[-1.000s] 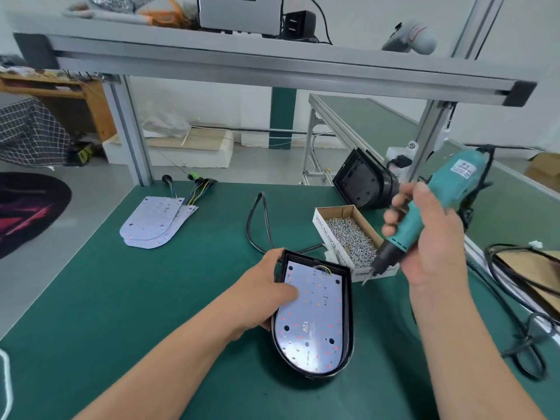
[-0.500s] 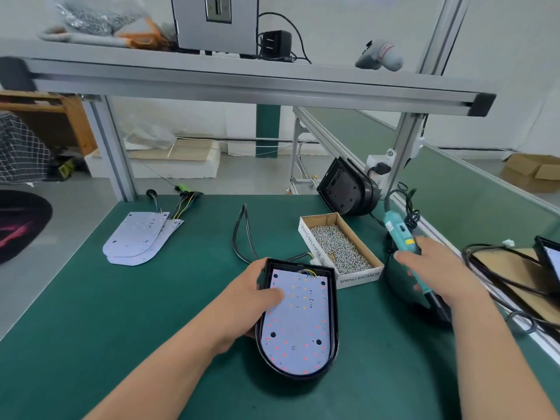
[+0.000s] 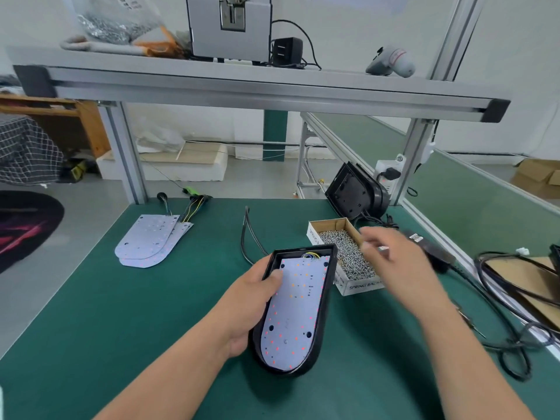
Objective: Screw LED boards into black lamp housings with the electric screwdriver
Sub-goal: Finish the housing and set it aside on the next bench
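Nearest, both forearms reach in from the bottom edge, cut off below the elbows. The left hand [image 3: 251, 301] grips the black lamp housing [image 3: 329, 295] by its left wall: the thumb lies flat on the LED board [image 3: 297, 310], while the other fingers curl under the housing, out of sight. The housing lies on the green table [image 3: 121, 328], rounded end toward the person, with the board seated inside it. Yellow and blue wires show at the board's far end, half tucked under the rim.

The right hand [image 3: 400, 268] hovers over the cardboard box of screws [image 3: 360, 287], just right of the housing. It is smeared by motion, so I cannot tell whether its fingers are spread or pinching anything. Behind it a dark oblong object [image 3: 430, 250] with a small label is partly covered and hard to identify. Black cables [image 3: 515, 298] tangle at the right edge.

Farther left lies a stack of spare boards [image 3: 148, 241] with coloured leads. A second housing [image 3: 351, 192] stands tilted at the table's far right. Above, the shelf [image 3: 242, 86] carries a grey unit [image 3: 209, 31], cropped at the top.
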{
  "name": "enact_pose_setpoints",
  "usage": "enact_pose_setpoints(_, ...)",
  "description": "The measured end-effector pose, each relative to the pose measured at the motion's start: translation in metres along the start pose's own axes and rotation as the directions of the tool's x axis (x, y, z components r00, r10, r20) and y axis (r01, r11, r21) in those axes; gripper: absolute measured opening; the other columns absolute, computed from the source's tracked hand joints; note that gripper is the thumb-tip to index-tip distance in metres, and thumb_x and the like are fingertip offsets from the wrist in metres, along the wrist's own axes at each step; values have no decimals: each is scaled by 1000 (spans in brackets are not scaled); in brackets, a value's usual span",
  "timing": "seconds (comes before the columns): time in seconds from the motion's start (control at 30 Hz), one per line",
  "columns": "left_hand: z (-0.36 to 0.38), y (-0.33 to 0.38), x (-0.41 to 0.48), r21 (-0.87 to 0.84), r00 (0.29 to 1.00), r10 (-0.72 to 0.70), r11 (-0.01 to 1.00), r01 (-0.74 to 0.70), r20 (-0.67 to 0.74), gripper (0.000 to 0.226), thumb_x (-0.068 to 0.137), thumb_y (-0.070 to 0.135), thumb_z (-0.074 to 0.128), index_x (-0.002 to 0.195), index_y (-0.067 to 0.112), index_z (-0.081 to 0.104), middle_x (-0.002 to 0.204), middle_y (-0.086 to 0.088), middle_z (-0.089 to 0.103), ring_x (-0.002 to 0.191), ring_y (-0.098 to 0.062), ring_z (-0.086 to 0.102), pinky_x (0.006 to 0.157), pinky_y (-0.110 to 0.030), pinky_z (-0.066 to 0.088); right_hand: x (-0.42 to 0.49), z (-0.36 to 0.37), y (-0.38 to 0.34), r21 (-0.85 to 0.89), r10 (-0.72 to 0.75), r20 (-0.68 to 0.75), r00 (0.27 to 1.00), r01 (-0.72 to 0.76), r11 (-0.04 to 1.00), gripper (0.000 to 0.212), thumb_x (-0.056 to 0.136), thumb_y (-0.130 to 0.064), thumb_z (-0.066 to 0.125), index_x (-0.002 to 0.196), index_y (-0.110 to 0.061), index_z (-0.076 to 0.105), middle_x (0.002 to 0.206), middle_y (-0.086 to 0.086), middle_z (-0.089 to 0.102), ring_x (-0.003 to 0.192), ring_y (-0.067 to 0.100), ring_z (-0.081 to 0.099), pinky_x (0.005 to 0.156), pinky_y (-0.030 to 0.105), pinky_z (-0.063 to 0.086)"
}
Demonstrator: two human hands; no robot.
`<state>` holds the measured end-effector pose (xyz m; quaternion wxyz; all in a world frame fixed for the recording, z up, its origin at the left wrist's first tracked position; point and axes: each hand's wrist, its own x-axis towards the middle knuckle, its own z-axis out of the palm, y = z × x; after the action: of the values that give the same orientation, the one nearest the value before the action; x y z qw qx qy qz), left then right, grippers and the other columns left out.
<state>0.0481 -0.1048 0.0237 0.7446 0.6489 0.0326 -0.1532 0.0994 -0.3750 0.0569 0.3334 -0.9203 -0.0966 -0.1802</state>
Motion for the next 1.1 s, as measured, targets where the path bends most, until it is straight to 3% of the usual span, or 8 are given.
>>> enact_pose_setpoints(0.2, 10, -1, -3, -60, 993, -92, 994, 88, -70, 28, 110, 38, 52, 110, 17, 70, 100, -4, 75, 83, -22, 69, 73, -32, 55, -25, 49, -49, 436, -177, 312, 933, 24, 900, 41, 100, 2, 62, 132, -23, 67, 127, -18, 72, 120, 1, 66, 99, 21, 50)
enact_pose_setpoints(0.33, 14, 1, -3, -102, 987, -78, 993, 64, -140, 24, 108, 35, 55, 100, 13, 58, 89, -9, 59, 80, -23, 56, 73, -36, 48, -28, 64, -59, 514, -182, 322, 929, -11, 857, 23, 98, -21, 62, 121, -21, 68, 114, -11, 76, 110, 10, 71, 96, 35, 56)
enact_pose_setpoints(0.5, 14, -2, 2, -43, 992, 6, 999, -11, -123, 26, 111, 34, 52, 107, 15, 69, 82, 2, 72, 83, -21, 66, 90, -43, 56, -20, 69, -62, 342, -312, 194, 930, 234, 910, 47, 103, -18, 58, 146, -36, 54, 122, -14, 68, 115, 7, 64, 100, 31, 52)
enact_pose_setpoints(0.63, 8, -3, 7, -125, 993, -64, 991, 52, -95, 44, 108, 3, 49, 67, 11, 63, 49, 6, 57, 42, -5, 55, 43, -14, 45, -13, 67, -63, 141, -359, 100, 928, 344, 928, 53, 95, -32, 52, 148, -30, 57, 113, -12, 64, 106, 6, 59, 96, 28, 48)
enact_pose_setpoints(0.73, -10, -1, 9, -166, 990, -34, 986, 12, -136, 42, 109, -8, 40, 74, 13, 50, 49, 8, 59, 59, -9, 55, 45, -11, 44, -11, 66, -65, 94, -333, 89, 939, 325, 941, 43, 92, -35, 55, 132, -28, 67, 109, -12, 67, 102, 6, 61, 94, 28, 50)
enact_pose_setpoints(0.83, -13, 8, 13, -82, 980, -47, 996, 31, -194, 39, 109, -5, 43, 72, 7, 48, 45, 1, 50, 38, -7, 49, 41, -14, 39, -9, 69, -63, -14, -316, 75, 946, 318, 948, 30, 91, -31, 61, 120, -26, 68, 104, -8, 68, 98, 15, 61, 86, 38, 53)
enact_pose_setpoints(0.97, -24, 19, 2, -63, 991, 32, 997, -40, -129, 32, 103, 31, 61, 75, 19, 70, 64, -4, 63, 52, -15, 58, 49, -21, 47, -4, 70, -64, -176, -398, 24, 917, 395, 901, 15, 86, -33, 57, 92, -20, 60, 81, -7, 57, 86, 23, 52, 68, 44, 50)
enact_pose_setpoints(1.1, -51, 36, 5, -228, 971, 176, 950, -211, -164, 81, 96, 84, 29, 144, 26, 59, 128, -22, 71, 112, -38, 69, 75, -47, 62, 2, 74, -61, -265, -477, 49, 877, 472, 841, 14, 83, -30, 67, 85, -19, 58, 74, -4, 56, 81, 26, 51, 65, 40, 44)
